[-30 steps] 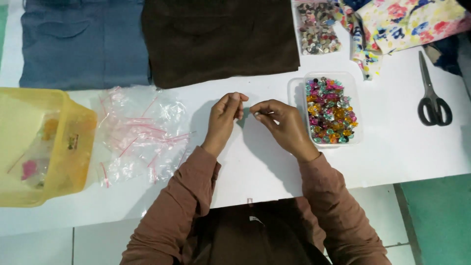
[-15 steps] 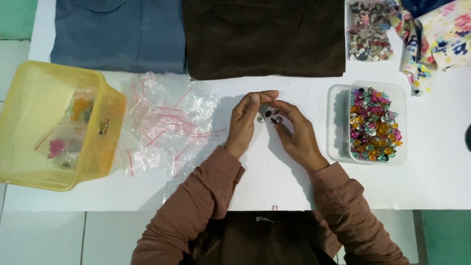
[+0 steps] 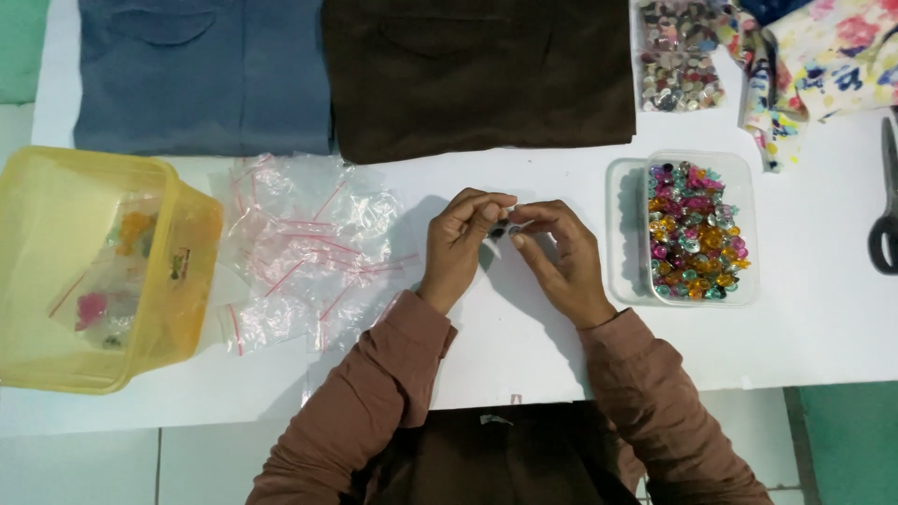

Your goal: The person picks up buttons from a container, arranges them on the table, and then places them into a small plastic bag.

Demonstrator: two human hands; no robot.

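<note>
At the centre of the white table (image 3: 823, 327), the left hand (image 3: 458, 248) and the right hand (image 3: 557, 262) meet, fingertips pressed together around a small clear plastic zip bag (image 3: 500, 227) holding a few dark beads. The bag sits between the 2 hands, just above the tabletop; thumbs and forefingers of both pinch it from either side. What exactly is inside is too small to tell.

At 3 o'clock from the hands, near the right hand, stands a clear rectangular plastic tub (image 3: 627, 234) filled with multicoloured faceted gems (image 3: 697, 234) in pink, amber, teal and silver. At 9 o'clock, just beside the left hand, lies a loose heap of small clear zip bags with red seal strips (image 3: 309, 248). Further out at 9 o'clock sits a translucent yellow plastic box (image 3: 56, 271), with a few filled bags showing pink and orange contents inside.

At 12 o'clock a folded dark brown corduroy cloth (image 3: 486, 70) lies flat, and at 11 o'clock a folded blue-grey cloth (image 3: 201, 75) lies beside it, edges touching. At 1 o'clock there is a clear bag of silvery and pastel sequins (image 3: 678, 56), next to a floral printed fabric (image 3: 828, 51). At the far 3 o'clock edge, black-handled scissors (image 3: 884, 215) are partly cut off by the frame.
</note>
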